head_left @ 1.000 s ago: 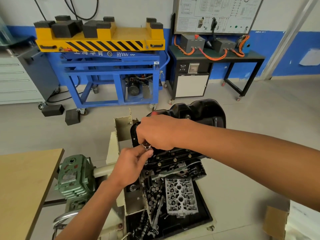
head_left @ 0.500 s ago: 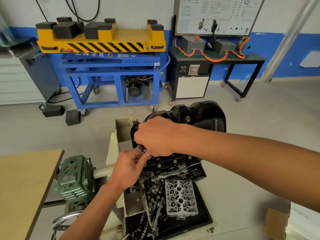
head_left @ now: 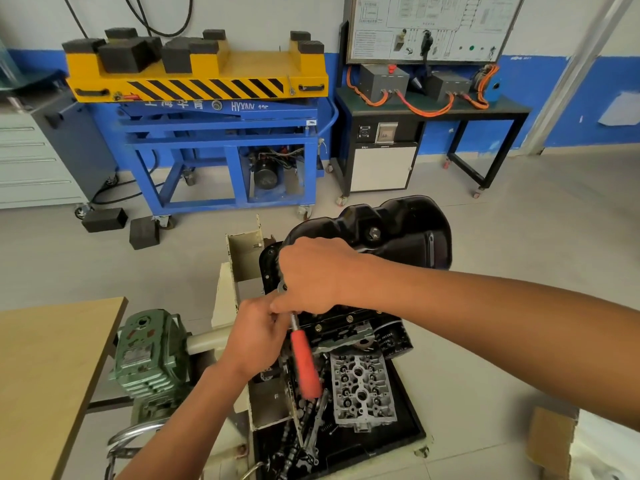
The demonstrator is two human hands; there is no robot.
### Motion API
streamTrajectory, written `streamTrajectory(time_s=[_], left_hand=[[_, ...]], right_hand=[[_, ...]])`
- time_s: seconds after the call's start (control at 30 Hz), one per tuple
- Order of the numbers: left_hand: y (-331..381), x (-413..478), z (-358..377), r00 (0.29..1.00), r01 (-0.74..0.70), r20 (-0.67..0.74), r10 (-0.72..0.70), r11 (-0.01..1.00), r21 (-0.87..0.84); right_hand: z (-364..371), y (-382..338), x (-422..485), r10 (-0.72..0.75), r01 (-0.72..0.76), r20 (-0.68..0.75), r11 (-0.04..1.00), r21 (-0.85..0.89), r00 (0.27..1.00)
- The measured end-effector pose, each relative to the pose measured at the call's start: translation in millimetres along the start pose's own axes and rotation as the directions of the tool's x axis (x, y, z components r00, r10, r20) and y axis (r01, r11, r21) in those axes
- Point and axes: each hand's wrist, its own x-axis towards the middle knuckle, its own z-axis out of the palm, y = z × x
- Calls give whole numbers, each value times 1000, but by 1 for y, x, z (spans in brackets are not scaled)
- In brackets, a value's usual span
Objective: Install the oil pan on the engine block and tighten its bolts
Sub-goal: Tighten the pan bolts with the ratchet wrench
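gripping red-handled steel ratchet, right hand at head, left hand pinching shaft, glossy black oil pan

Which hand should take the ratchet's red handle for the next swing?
Probably left. The left hand sits beside the ratchet shaft, above its free red handle; the right hand holds the ratchet head at the oil pan flange.

— The oil pan: what finish?
— Black and glossy, smooth, with highlights along its curves.
— The ratchet?
— Bright bare metal shank and a red handle, plastic by the look of it.
— And the cylinder head?
— Grey cast metal, dull and rough. The gearbox is green-painted metal, chipped. The tabletop is pale wood, matt and smooth. The blocks are matt black and foam-like.
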Motion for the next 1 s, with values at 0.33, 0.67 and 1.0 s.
streamTrajectory(time_s=[0.33, 0.67, 1.0], left_hand=[[8, 1, -5, 997, 29, 73, -27, 999, -19], [3, -2, -5, 994, 87, 67, -84, 995, -42], [5, 3, 3, 1000, -25, -16, 24, 997, -73]], right_hand=[[-14, -4, 2, -245, 258, 86, 940, -223, 966], [-10, 5, 4, -402, 421, 128, 844, -332, 907], [-6, 5, -8, -185, 175, -33, 964, -200, 982]])
